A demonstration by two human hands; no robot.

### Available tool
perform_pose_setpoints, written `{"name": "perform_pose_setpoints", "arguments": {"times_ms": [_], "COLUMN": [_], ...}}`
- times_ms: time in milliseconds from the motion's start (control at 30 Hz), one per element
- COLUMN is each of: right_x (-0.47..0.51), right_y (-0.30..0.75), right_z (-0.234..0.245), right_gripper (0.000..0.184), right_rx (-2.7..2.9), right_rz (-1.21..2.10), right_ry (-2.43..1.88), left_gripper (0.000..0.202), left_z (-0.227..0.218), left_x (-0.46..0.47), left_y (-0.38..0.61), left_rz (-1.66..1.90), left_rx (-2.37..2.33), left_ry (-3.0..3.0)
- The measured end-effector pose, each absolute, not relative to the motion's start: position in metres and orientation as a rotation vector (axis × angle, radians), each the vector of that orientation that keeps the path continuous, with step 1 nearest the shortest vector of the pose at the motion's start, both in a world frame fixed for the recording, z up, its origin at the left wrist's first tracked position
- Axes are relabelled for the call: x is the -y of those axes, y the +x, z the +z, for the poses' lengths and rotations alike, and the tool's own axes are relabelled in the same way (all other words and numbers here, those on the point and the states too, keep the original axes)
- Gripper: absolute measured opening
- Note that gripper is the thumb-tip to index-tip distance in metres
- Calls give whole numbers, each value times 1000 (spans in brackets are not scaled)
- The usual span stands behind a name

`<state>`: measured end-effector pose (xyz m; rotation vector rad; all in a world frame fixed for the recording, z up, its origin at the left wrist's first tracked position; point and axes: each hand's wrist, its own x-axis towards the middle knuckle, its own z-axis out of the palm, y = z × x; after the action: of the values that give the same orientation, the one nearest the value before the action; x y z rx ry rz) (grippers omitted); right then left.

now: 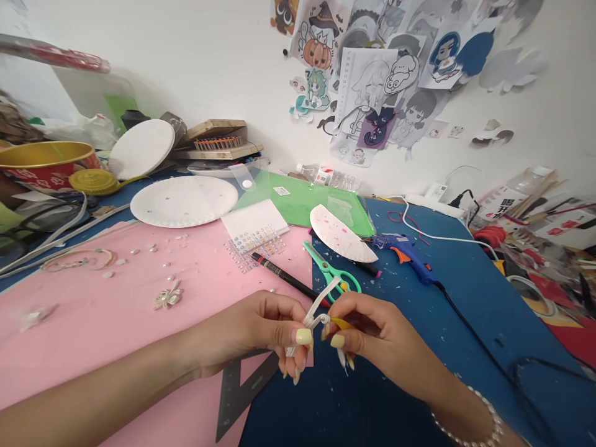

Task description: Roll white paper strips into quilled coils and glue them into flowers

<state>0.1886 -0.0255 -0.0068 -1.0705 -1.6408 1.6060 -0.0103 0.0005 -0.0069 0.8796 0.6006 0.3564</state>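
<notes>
My left hand [284,326] is closed, its thumb and fingers pinching a folded white strip [325,298]. One end of the strip sticks up, and a small loop curls toward the right. Close beside it, my right hand [367,335] is closed on a slim yellow piece [342,323] whose tip meets the loop; its exact kind is hidden by the fingers. Just beyond the hands lie green-handled scissors [331,270] and a black marker [284,276]. A dark triangle ruler [228,397] lies below my left hand.
A blue glue gun [410,257] with its cord lies to the right. Pink paper [116,354] on the left bears a beaded ornament [168,296] and loose pearls. Farther back are a white paper plate [184,202], a gem sticker sheet [256,245], a cut plate piece [342,234] and a green folder [298,202].
</notes>
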Motion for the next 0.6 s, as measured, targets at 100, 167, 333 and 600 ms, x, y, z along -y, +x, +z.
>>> {"name": "perform_pose_setpoints", "arguments": {"times_ms": [100, 167, 333, 600], "right_x": [27, 28, 26, 26], "right_y": [187, 188, 190, 189], "right_z": [-10, -10, -3, -5], "right_gripper": [12, 10, 15, 13], "right_rx": [1623, 1667, 1735, 1820], "right_rz": [1679, 1631, 1556, 1414], "right_ry": [-1035, -1057, -1074, -1114], "left_gripper": [14, 14, 7, 5], "left_z": [-6, -6, -7, -7], "left_x": [0, -1, -2, 0], "left_y": [-10, -11, -11, -12], "left_rz": [354, 347, 323, 293], "left_rx": [-601, -600, -570, -614], "left_ry": [857, 857, 867, 888]}}
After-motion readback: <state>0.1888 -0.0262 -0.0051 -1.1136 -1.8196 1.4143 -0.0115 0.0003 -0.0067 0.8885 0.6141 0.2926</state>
